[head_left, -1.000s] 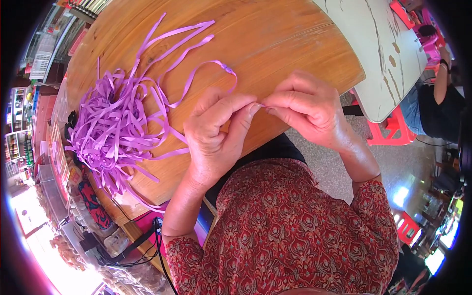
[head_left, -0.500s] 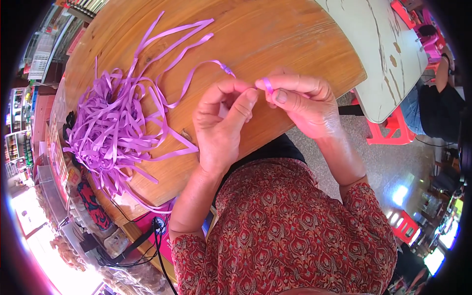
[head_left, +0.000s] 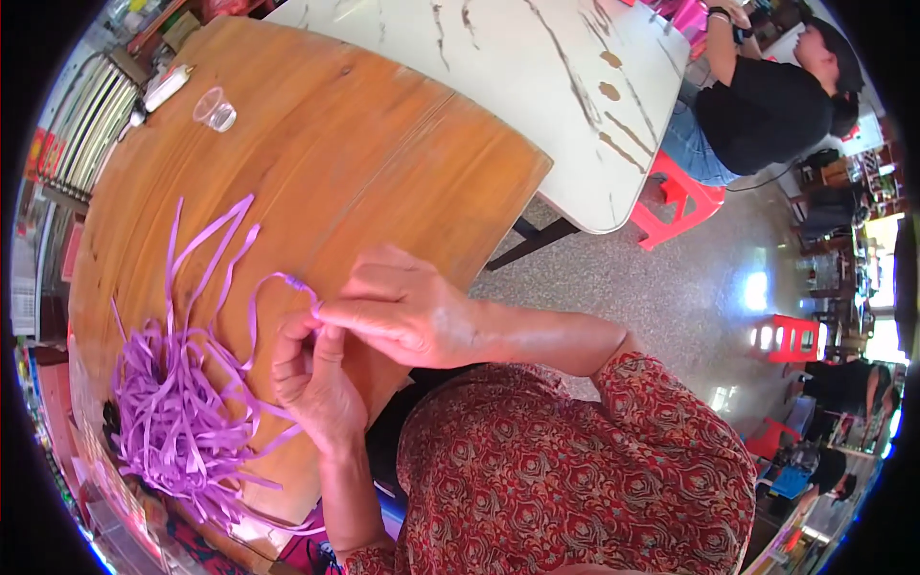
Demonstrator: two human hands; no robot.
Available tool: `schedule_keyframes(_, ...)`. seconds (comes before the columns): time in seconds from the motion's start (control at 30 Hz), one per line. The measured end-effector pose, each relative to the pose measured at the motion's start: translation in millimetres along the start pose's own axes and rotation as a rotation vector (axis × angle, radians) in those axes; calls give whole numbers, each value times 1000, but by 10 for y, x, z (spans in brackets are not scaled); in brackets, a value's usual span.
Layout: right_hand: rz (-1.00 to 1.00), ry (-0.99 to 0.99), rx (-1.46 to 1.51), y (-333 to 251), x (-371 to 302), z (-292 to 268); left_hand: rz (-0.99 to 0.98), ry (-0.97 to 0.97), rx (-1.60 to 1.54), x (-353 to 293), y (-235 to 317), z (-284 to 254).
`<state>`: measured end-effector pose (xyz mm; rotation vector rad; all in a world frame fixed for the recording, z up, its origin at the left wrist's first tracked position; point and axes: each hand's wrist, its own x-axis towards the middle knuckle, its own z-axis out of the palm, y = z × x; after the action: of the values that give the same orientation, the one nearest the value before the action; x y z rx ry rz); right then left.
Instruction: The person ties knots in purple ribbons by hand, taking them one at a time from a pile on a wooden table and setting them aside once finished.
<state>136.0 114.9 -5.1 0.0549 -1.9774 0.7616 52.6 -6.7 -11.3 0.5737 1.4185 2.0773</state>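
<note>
A long purple ribbon (head_left: 256, 311) runs from a tangled heap of purple ribbon (head_left: 177, 422) to my fingertips. A small knot or wrapped bit (head_left: 295, 282) shows on it just before it reaches my hands. My left hand (head_left: 321, 388) is closed in a pinch, thumb against fingers, on the ribbon. Coming across from the right, my right hand (head_left: 407, 311) has its thumb and fingers pressed together at the same spot, with the ribbon between them. The two sets of fingertips meet, so the ribbon's end is mostly hidden.
Both hands are above a brown wooden table (head_left: 316, 144). At its far left stand a clear plastic cup (head_left: 215, 110) and a white bottle (head_left: 168, 88). A white marbled table (head_left: 517, 57) adjoins it. Beyond, a person in black (head_left: 771, 115) sits on a red stool (head_left: 676, 206).
My right hand has come over to my left, and their fingertips now meet on the ribbon. The view has swung, bringing the cup and more of the white table into sight.
</note>
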Motion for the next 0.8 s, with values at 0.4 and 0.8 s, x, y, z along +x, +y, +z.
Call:
schedule_keyframes(0.4,794,-282,727,-26,72,-135,-43,-14,-66,-8,77,-30)
schedule_keyframes(0.8,-387,-378,-161,-15,335,-130,-188,-71,-95,-32,326,-151)
